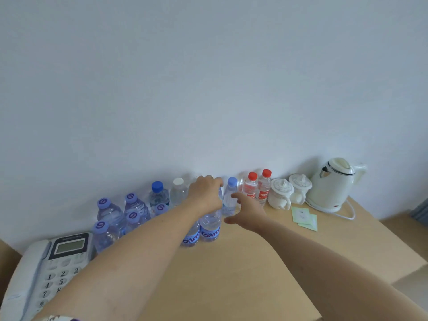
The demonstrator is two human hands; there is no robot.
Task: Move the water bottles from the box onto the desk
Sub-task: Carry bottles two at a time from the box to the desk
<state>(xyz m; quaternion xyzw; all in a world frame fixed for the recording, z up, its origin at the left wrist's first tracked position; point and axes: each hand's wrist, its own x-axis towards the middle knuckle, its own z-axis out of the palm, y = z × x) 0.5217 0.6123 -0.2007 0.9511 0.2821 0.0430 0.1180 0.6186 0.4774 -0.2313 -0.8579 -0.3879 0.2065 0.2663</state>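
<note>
Left grip (pixel 206 193) clenched atop water bottle (pixel 210 225) on desk (pixel 243 262) — right grip (pixel 249 210) released, fingers spread, nr it.

Your light wooden desk (pixel 243 274) is carrying water bottles (pixel 111 214) along the wall, a telephone (pixel 46 272) at left, and two lidded cups (pixel 281 193), sachets (pixel 303 216) and an electric kettle (pixel 333 184) at right.

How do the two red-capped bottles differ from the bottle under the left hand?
The red-capped bottles have red caps and red labels; the bottle under the left hand has a blue label and its cap is hidden. The red-capped bottles stand untouched at the wall beside the white cups; the other stands nearer the desk's front, its top in the grip of the left hand. All are clear, upright and on the desk.
</note>
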